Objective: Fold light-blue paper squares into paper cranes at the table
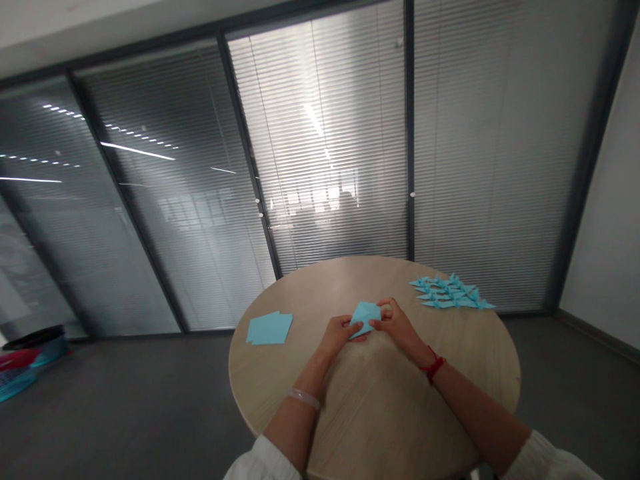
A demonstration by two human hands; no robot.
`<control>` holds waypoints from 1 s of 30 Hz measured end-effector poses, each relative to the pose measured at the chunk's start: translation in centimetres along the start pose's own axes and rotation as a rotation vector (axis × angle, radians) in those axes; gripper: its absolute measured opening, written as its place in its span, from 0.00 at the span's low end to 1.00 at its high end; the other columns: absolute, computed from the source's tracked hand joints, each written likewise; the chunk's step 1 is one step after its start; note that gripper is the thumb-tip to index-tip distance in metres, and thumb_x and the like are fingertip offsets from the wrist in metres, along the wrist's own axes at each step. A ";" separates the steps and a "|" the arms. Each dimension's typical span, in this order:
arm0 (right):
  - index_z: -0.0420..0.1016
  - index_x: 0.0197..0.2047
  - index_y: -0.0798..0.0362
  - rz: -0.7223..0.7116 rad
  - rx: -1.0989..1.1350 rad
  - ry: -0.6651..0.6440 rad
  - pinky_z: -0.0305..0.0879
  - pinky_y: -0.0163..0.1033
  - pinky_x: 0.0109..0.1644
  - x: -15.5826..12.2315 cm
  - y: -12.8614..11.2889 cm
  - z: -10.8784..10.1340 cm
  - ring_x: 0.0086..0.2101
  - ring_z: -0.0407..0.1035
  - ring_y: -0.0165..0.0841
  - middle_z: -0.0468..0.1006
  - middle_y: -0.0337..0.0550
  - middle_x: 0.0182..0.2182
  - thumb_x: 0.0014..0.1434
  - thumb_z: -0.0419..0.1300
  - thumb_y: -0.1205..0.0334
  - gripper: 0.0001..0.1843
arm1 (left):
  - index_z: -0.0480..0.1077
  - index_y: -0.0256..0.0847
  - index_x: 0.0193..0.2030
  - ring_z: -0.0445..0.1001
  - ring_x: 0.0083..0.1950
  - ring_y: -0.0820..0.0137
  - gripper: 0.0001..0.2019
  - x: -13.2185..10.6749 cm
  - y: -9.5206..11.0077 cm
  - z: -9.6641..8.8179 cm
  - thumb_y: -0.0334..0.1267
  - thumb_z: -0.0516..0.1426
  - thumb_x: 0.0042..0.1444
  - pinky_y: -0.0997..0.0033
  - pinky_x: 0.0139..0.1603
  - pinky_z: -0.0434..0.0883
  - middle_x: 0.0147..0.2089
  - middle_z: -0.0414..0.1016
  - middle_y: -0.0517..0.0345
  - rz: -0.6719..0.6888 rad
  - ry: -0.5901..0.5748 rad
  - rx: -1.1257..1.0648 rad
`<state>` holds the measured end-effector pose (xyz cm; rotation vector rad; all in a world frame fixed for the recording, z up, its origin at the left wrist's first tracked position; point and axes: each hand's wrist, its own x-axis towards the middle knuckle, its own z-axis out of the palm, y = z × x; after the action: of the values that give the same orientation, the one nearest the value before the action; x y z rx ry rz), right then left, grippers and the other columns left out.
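Observation:
A partly folded light-blue sheet of origami paper [367,315] is held between my two hands, over the middle of the round table. My left hand [341,333] grips its lower left side, thumb on top and fingers underneath. At its right edge, my right hand [397,322] pinches the paper between thumb and fingers. Some of the fingers are hidden beneath the paper. Flat blue sheets of paper [270,329] lie overlapping to the left of my hands. On the right side of the table sit several folded blue paper cranes [450,292], grouped close together in rows.
The round wooden table [370,420] stands before a glass wall with blinds [330,133]. On the floor at far left are a dark-rimmed blue container [47,345] and a red and blue item [17,370]. A white wall [605,233] rises at right.

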<state>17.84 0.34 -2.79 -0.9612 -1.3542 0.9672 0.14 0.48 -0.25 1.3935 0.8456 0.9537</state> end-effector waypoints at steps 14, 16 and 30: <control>0.61 0.46 0.53 -0.029 0.040 -0.027 0.67 0.38 0.31 0.0 -0.2 -0.1 0.28 0.72 0.35 0.77 0.40 0.28 0.39 0.69 0.51 0.33 | 0.75 0.30 0.34 0.76 0.36 0.61 0.22 0.0 -0.1 0.0 0.50 0.65 0.39 0.64 0.41 0.72 0.29 0.77 0.52 0.004 -0.051 0.086; 0.63 0.45 0.53 -0.035 -0.001 -0.027 0.66 0.37 0.30 0.0 0.0 -0.2 0.27 0.72 0.35 0.77 0.40 0.28 0.41 0.68 0.51 0.30 | 0.75 0.30 0.34 0.77 0.36 0.61 0.22 -0.1 -0.1 0.1 0.50 0.64 0.39 0.64 0.41 0.73 0.30 0.77 0.52 -0.003 -0.048 0.086; 0.68 0.40 0.54 -0.042 0.026 -0.063 0.67 0.38 0.36 -0.2 -0.6 0.3 0.32 0.72 0.36 0.77 0.43 0.31 0.41 0.67 0.51 0.25 | 0.74 0.30 0.33 0.77 0.34 0.61 0.18 -0.4 0.1 0.1 0.44 0.66 0.39 0.66 0.37 0.74 0.29 0.77 0.52 -0.031 -0.035 0.087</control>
<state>17.59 -0.02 -2.24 -0.8863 -1.4057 0.9874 0.04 0.11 -0.16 1.4631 0.8894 0.8752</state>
